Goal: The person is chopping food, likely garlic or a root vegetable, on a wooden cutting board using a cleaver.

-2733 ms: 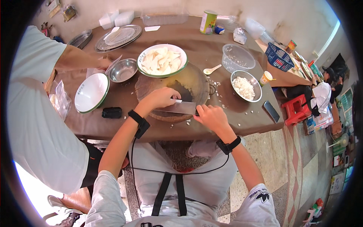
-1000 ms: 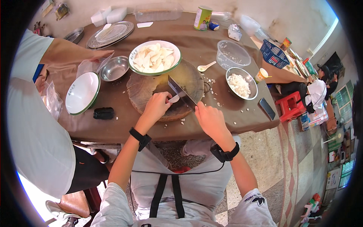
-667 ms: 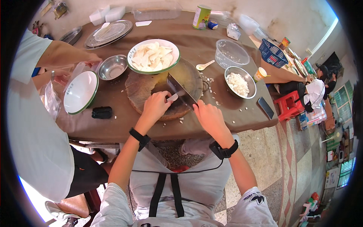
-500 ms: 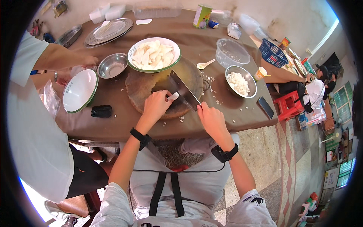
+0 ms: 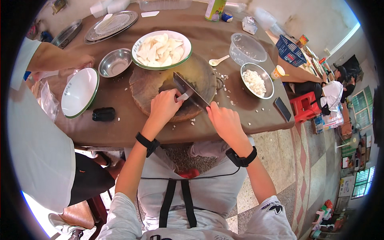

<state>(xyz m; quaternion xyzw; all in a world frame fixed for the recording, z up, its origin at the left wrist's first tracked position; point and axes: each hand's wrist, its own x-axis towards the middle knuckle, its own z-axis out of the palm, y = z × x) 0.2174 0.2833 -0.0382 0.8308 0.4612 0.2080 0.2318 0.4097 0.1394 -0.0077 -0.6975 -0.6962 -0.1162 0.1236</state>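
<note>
My right hand point(image 5: 225, 122) grips the handle of a cleaver point(image 5: 191, 91), whose blade slants up to the left over a round wooden chopping board point(image 5: 146, 86). My left hand point(image 5: 165, 106) pinches a pale slice of some white vegetable point(image 5: 185, 96) against the board, right beside the blade. Beyond the board's far edge, a white enamel bowl with a green rim point(image 5: 139, 63) holds many similar pale slices. To the right, a steel bowl point(image 5: 270, 85) contains small white dice, and a few loose bits lie about the board.
At left, a person's hand point(image 5: 85, 61) is near a tilted white bowl point(image 5: 80, 93) and a small steel bowl point(image 5: 115, 63). A black object point(image 5: 103, 114), a spoon point(image 5: 219, 60), a clear plastic tub point(image 5: 248, 49), a paper cup point(image 5: 277, 72) and a phone point(image 5: 282, 109) lie around the brown-covered table.
The view has shifted slightly. The blade now sits closer against the pale slice, and my right hand has come a little nearer my left. Both hands keep their holds.
</note>
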